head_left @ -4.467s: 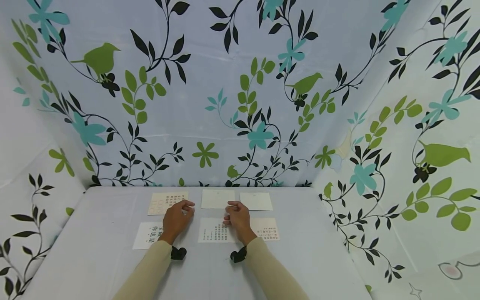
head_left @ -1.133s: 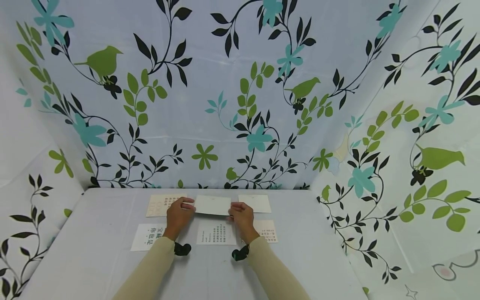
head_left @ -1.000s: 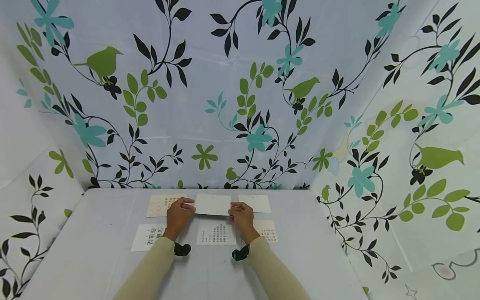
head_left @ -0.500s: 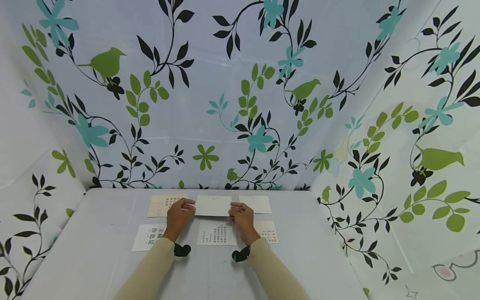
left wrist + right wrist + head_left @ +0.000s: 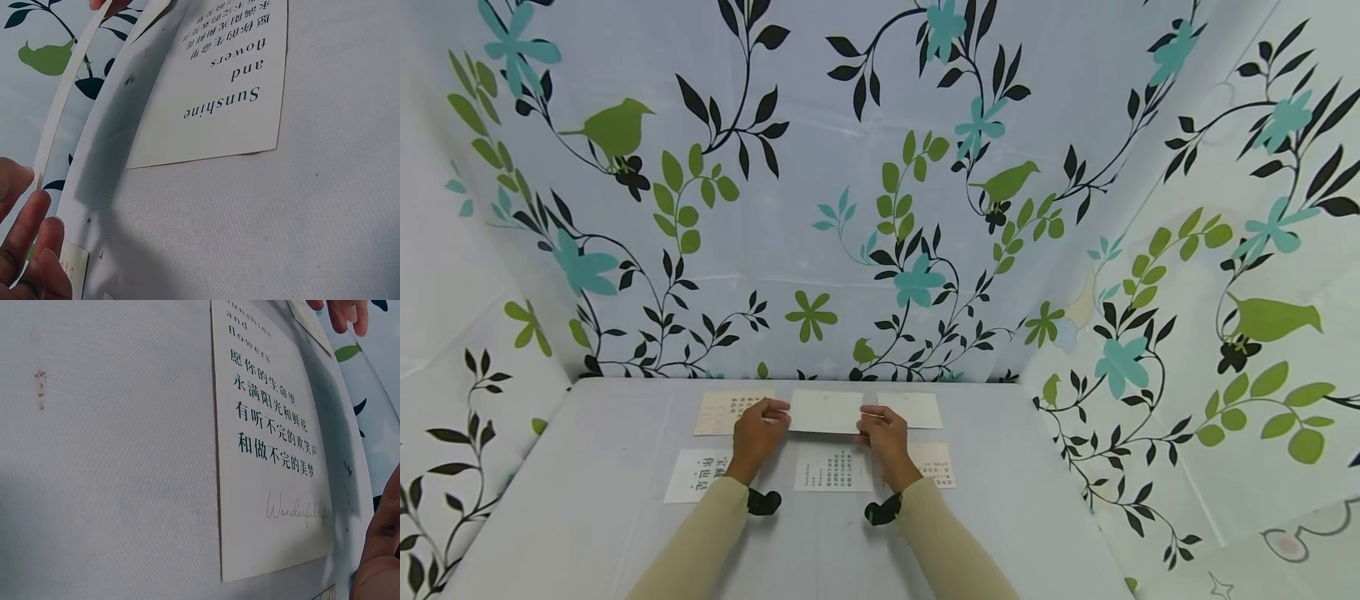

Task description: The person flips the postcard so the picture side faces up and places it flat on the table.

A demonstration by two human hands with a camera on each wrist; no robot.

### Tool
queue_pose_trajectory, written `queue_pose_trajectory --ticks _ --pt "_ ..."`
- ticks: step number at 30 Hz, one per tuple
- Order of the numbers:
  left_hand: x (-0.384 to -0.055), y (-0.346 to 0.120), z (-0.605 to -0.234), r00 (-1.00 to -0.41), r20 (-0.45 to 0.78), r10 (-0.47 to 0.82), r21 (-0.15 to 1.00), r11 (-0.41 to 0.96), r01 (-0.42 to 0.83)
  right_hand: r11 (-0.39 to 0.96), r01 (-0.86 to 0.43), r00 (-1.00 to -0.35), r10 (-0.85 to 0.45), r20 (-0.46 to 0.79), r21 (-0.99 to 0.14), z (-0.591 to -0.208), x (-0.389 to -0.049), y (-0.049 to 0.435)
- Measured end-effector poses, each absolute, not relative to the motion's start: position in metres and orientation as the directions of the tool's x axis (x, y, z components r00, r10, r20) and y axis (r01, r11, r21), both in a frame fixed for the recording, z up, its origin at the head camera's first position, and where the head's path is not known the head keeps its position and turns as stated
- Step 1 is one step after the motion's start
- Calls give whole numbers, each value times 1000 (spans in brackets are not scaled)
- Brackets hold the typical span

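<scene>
A blank cream card [image 5: 827, 412] is held up off the table between both hands, its printed side out of sight in the head view. My left hand [image 5: 760, 433] pinches its left edge between thumb and fingers; in the left wrist view the card [image 5: 70, 94] shows nearly edge-on. The right hand [image 5: 883, 437] pinches the opposite edge. Just below, nearer me, a white card [image 5: 833, 467] lies flat, printed with "Sunshine and flowers" and lines of Chinese text. Its lower print reads "Wonderful life" in the right wrist view.
At the left lie a cream printed card [image 5: 718, 414] and a white one with large characters [image 5: 688, 477]. To the right are a blank card [image 5: 917, 410] and a printed card [image 5: 932, 462]. A white cloth covers the table [image 5: 820, 550]; patterned curtain [image 5: 820, 208] rises behind.
Some seconds ago the middle back card lay flat, with both hands apart from it. It has since been picked up by its two edges. Over the last second it stays nearly still.
</scene>
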State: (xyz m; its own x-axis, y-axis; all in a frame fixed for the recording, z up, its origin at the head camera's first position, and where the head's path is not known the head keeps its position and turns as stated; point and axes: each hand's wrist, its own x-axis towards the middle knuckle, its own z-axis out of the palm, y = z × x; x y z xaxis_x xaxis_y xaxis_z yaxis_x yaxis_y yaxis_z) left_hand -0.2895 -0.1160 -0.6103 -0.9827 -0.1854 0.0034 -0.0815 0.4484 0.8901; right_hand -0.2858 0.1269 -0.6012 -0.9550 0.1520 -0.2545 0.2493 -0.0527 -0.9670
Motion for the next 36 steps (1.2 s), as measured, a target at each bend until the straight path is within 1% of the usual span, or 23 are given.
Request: queue_pose_trajectory --ticks 9,18,26,30,36 --pt "-284 -119 -607 -979 36 -202 883 465 -63 -54 251 -956 143 -256 -966 -603 -282 125" --pt "-277 -121 -603 -979 68 -191 888 459 -28 -60 242 -957 151 -249 -968 -600 -279 120" --pt "-275 -123 -603 -980 71 -185 894 448 -20 -73 246 -953 163 -255 -967 -600 -275 117" --pt "-272 -125 -601 -979 74 -188 887 460 -21 -69 242 -955 159 -250 -968 -599 -271 116" --pt "-270 -130 -597 -979 108 -173 875 485 11 -62 235 -959 150 -242 -970 -596 -270 116"
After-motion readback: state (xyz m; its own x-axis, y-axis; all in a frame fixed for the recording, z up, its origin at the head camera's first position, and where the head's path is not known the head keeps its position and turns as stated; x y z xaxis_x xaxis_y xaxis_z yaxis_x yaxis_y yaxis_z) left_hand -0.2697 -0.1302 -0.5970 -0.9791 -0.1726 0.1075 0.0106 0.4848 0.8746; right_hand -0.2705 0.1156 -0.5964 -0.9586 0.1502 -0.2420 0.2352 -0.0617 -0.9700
